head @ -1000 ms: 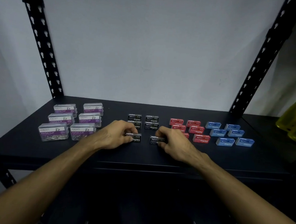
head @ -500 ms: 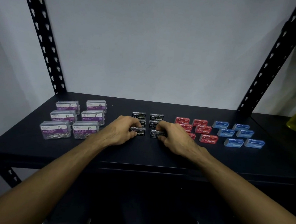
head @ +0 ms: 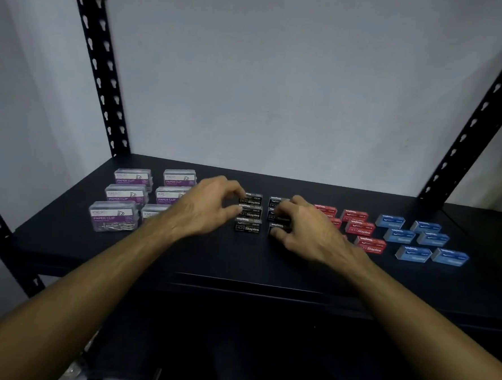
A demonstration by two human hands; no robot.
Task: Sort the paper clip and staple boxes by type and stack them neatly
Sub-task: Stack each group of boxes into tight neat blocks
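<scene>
1. Both hands have moved farther in – left hand (head: 206, 206) now hovers with curled fingers beside the black staple boxes (head: 249, 214), gripping nothing.
2. Right hand (head: 302, 226) rests curled against that group's right column – whether it grips is unclear.
3. Sorting looks done; only squaring remains.

Dim, cool room light falling from above and in front; the pale back wall (head: 280, 74) is the brightest area. The dark shelf (head: 269, 258) and the space beneath sink into shadow. Wide-angle bowing tilts the slotted uprights (head: 104, 72) outward. Motion blur softens edges and box labels.
</scene>
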